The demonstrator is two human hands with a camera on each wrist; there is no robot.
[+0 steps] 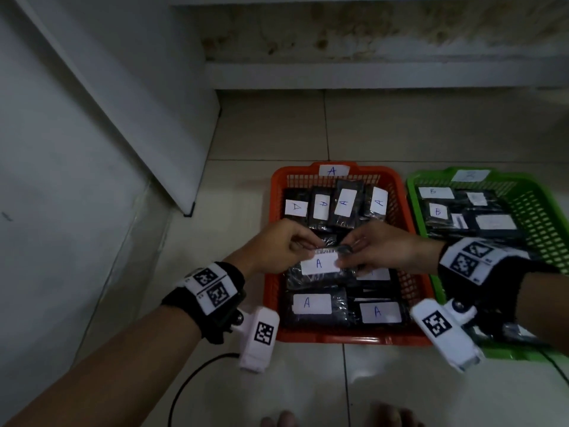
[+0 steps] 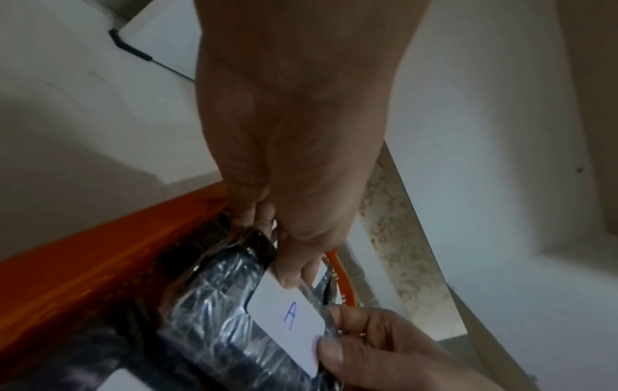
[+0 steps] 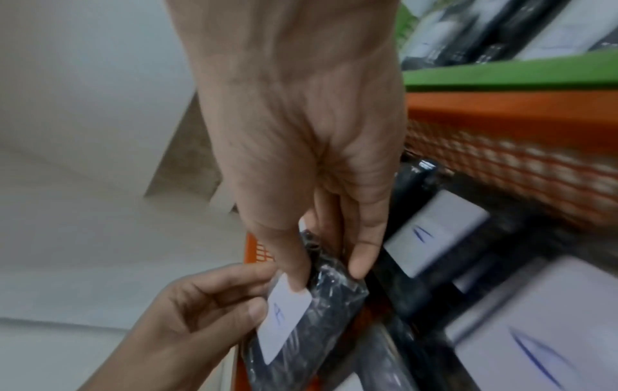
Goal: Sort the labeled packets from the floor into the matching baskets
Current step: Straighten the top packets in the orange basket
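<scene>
A black plastic-wrapped packet [image 1: 318, 264] with a white label marked "A" hangs over the middle of the orange basket [image 1: 338, 338]. Both hands pinch it: my left hand [image 1: 309, 245] has its left end, my right hand [image 1: 345, 256] its right end. In the left wrist view the left hand [image 2: 271, 248] pinches the packet [image 2: 230, 314] at the label's corner. In the right wrist view the right hand [image 3: 329, 272] pinches the packet [image 3: 321, 304] between thumb and fingers. The orange basket carries an "A" tag and holds several packets labelled A.
A green basket [image 1: 548, 192] with packets labelled B stands right of the orange one. A white panel [image 1: 123, 118] leans along the left wall, and a step runs across the back. A black cable [image 1: 191, 380] lies on the tiles near my toes [image 1: 391, 417].
</scene>
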